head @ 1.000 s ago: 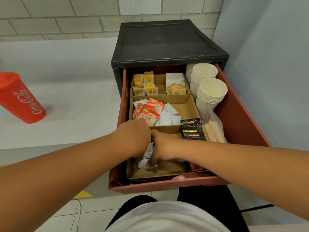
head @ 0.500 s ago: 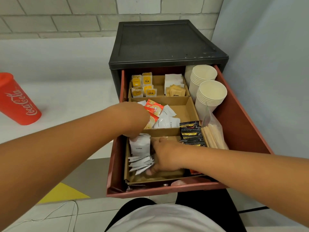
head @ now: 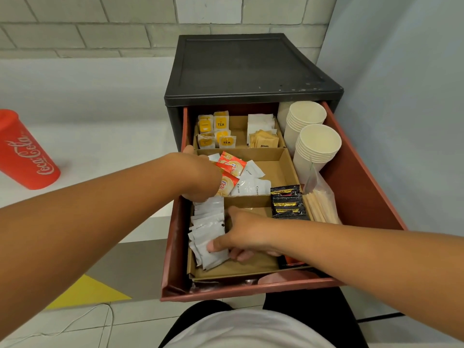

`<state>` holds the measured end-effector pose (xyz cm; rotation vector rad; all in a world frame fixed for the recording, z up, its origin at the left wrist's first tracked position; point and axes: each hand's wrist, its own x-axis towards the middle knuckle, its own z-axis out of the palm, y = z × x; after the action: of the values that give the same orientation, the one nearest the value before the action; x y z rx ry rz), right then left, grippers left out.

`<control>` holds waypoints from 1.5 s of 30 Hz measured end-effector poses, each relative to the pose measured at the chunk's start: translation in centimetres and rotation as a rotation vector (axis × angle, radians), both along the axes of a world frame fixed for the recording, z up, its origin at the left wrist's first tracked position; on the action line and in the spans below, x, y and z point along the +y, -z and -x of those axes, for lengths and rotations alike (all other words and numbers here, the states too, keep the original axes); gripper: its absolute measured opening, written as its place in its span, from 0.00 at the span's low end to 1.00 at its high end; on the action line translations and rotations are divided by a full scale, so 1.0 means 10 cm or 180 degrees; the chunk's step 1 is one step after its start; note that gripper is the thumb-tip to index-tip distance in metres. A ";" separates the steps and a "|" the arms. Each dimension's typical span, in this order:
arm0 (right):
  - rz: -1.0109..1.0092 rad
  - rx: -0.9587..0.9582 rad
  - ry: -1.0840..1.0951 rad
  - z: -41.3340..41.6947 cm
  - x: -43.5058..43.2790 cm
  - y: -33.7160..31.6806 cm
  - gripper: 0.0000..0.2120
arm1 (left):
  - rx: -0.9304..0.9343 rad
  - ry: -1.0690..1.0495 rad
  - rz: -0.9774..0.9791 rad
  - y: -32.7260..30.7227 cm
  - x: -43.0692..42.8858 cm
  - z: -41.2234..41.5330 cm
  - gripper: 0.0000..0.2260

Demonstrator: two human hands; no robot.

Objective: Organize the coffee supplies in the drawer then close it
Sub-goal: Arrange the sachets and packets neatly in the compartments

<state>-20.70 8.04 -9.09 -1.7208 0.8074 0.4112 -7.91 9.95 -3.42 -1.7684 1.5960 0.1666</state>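
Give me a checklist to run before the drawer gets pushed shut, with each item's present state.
1. White packets lined up in the front tray: not ok, fanned and uneven.
2. Both hands out of the drawer: not ok; left hand and right hand are on the packets.
3. Cream packets tidy: not ok, loosely piled.
4. Tea bags upright in the back tray: ok.
5. Paper cups low enough to clear the cabinet: cannot tell.

Office pantry corner: stocked drawer [head: 371, 172], paper cups [head: 317, 146], tea sachets [head: 217, 133]
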 end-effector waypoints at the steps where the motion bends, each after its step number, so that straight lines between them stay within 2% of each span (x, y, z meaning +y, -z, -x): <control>1: 0.0181 0.0040 0.0011 0.00 0.00 0.01 0.28 | 0.0006 0.0012 0.0017 0.00 0.00 0.00 0.02; 4: 0.0457 0.0065 0.0038 0.01 0.00 0.01 0.34 | 0.0007 0.0144 0.0164 -0.01 0.00 0.02 0.04; 9: 0.0319 -0.0074 -0.0172 0.01 0.03 -0.02 0.31 | 0.0148 0.0131 0.0457 -0.07 0.05 0.02 0.10; 12: 0.0148 -0.0024 -0.0229 0.02 0.05 -0.04 0.28 | 0.0317 0.0078 0.0244 -0.14 0.12 0.07 0.11; 16: 0.0046 0.0153 -0.0320 0.04 0.05 -0.04 0.34 | 0.0520 -0.0030 -0.0099 -0.20 0.24 0.19 0.19; 19: 0.0003 0.0186 -0.0341 0.04 0.11 -0.03 0.32 | 0.0473 -0.0039 -0.0224 -0.16 0.29 0.26 0.23; 26: 0.0038 0.0293 -0.0004 -0.02 0.09 -0.03 0.26 | 0.0038 0.0233 0.0333 -0.11 0.21 0.21 0.19; 29: 0.0125 0.0390 -0.0132 0.01 0.13 -0.07 0.26 | 0.0020 0.0242 0.0426 -0.11 0.20 0.15 0.15; 33: 0.1225 0.0526 -0.1043 0.08 0.15 -0.21 0.24 | 0.0418 0.0001 0.0078 -0.20 0.27 0.16 0.19; 36: 0.1561 0.0583 -0.1364 0.09 0.12 -0.25 0.20 | 0.0502 0.0030 -0.0206 -0.19 0.33 0.22 0.19; 40: 0.1390 0.0398 -0.1321 0.10 0.09 -0.17 0.15 | 0.0427 0.0182 -0.0293 -0.10 0.36 0.29 0.16; 43: 0.1165 0.0248 -0.1134 0.11 0.08 -0.16 0.19 | 0.0495 0.0214 -0.0218 -0.07 0.36 0.30 0.18; 45: 0.1180 0.0209 -0.0948 0.12 0.06 -0.18 0.19 | 0.0621 0.0219 -0.0135 -0.05 0.37 0.29 0.16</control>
<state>-21.88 8.62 -7.24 -2.1962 0.7057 0.5463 -10.76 13.67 -2.90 -1.7049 1.7750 0.3468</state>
